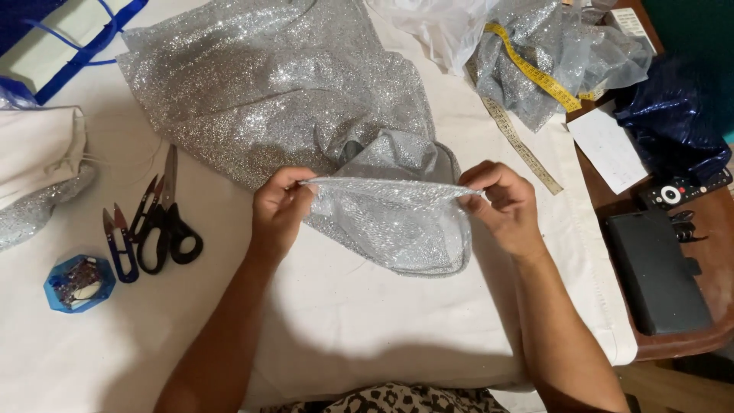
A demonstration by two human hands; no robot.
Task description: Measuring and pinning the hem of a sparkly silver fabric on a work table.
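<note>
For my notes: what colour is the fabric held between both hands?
Glittery silver fabric, seen best in the head view.

Silver glitter fabric (290,92) | sparkling mesh, crumpled, spread across white-covered table | near folded edge (386,186) stretched taut, level between two hands | grey lining showing at fold

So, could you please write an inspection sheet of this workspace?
Surface: white cloth-covered table.
Job's things: silver glitter fabric, its folded edge stretched between both hands.
Clutter: black scissors, blue thread snips, blue pin box, yellow measuring tape, remote control, black case.
Hands: left hand and right hand pinch the edge.
Cables: nothing seen.
Surroundings: brown side table, dark blue fabric.
</note>
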